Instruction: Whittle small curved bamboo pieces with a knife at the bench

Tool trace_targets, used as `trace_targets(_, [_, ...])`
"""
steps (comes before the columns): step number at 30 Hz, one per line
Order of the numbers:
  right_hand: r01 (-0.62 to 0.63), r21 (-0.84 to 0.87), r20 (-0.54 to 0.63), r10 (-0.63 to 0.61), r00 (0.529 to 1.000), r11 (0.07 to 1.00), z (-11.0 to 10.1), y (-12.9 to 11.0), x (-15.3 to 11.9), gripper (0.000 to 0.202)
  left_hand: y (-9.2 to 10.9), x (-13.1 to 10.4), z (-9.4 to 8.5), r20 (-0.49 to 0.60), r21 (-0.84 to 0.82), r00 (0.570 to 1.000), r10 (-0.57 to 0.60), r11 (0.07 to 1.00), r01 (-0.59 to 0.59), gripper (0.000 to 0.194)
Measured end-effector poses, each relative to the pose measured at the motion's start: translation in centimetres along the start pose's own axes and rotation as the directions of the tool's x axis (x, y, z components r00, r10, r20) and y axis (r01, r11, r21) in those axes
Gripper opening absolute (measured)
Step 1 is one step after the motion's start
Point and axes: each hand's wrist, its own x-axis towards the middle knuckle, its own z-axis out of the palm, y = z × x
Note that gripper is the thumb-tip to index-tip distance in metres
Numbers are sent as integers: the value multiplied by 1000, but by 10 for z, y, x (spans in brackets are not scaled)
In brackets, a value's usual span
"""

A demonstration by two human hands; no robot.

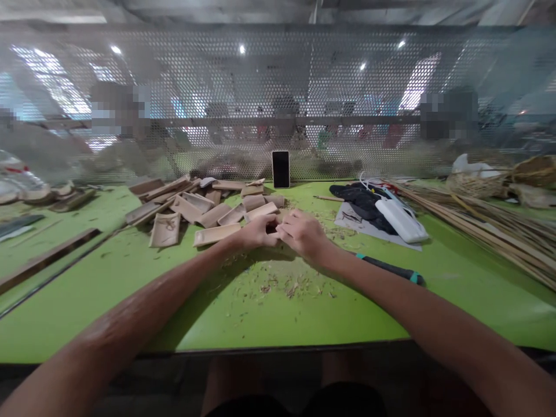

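piece (pixel 273 234) between left grip (pixel 257 231), right grip (pixel 304 234)

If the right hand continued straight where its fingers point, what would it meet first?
Most likely the left hand, close in front of the right hand; whether they already touch is unclear.

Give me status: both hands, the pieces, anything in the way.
Left hand and right hand together, anything between them unclear. Curved pieces heaped near left hand. Possibly in the way: shavings, handle beside right forearm.
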Motion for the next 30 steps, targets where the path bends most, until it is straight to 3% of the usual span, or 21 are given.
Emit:
trace_targets(12, [0, 109, -7, 1, 1000, 994, -7, -6, -3, 37, -1, 0, -1, 27, -17, 1000, -2, 1000, 2, 34])
trace_targets(18, [-63, 191, -2, 64, 998, 980, 1, 0, -3, 36, 1, -3, 0, 27, -27, 1000, 5, 1000, -4, 36])
trace_targets(21, [-153, 239, -122, 186, 975, 959, 2, 10, -6, 36, 0, -5, 1, 8, -66, 1000, 8, 998, -8, 35])
trace_targets(25, [-252, 343, -269, 351, 897, 905, -3, 21, -10, 36, 0, -8, 2, 1, -53, 1000, 16, 998, -16, 35])
trace_targets(30, [-212, 492, -132, 313, 941, 845, 0, 21, -14, 35, 0, -9, 2, 9, -52, 1000, 5, 999, -5, 45])
